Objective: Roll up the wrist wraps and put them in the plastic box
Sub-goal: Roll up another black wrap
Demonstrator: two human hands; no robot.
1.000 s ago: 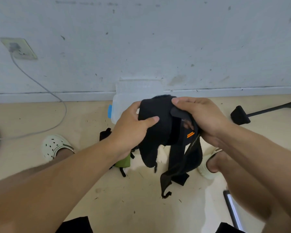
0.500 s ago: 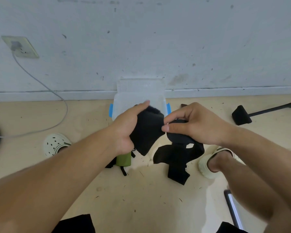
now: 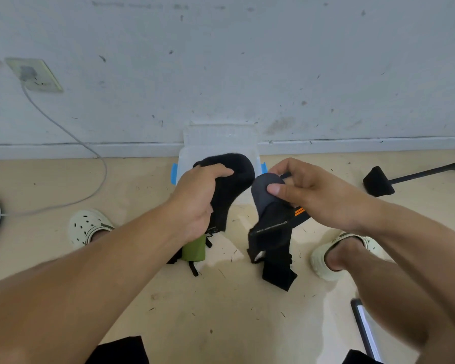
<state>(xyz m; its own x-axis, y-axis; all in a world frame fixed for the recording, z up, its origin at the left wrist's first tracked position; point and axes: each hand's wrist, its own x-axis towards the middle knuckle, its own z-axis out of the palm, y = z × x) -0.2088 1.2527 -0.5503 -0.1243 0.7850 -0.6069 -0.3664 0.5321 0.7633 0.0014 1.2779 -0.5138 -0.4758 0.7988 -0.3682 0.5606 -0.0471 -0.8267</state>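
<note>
Two wraps in hand, apart, above the floor (image 3: 221,324) | box (image 3: 218,143) open at the wall, behind them | left hand (image 3: 197,198) grip closed round one black wrap (image 3: 231,179) | right hand (image 3: 313,195) pinches second wrap (image 3: 271,224), tail hanging | step: rolling, likely just starting | next: wind tail tight, then box it.

Soft, even daylight filled the scene — no glare on the pale wall (image 3: 247,61), only a faint sheen on the floor (image 3: 221,311). Shadows stayed weak and diffuse beneath the hanging black wrap (image 3: 271,232). The wide-angle lens bowed the baseboard (image 3: 63,149) at the edges — the near forearms loomed large and slightly soft.
</note>
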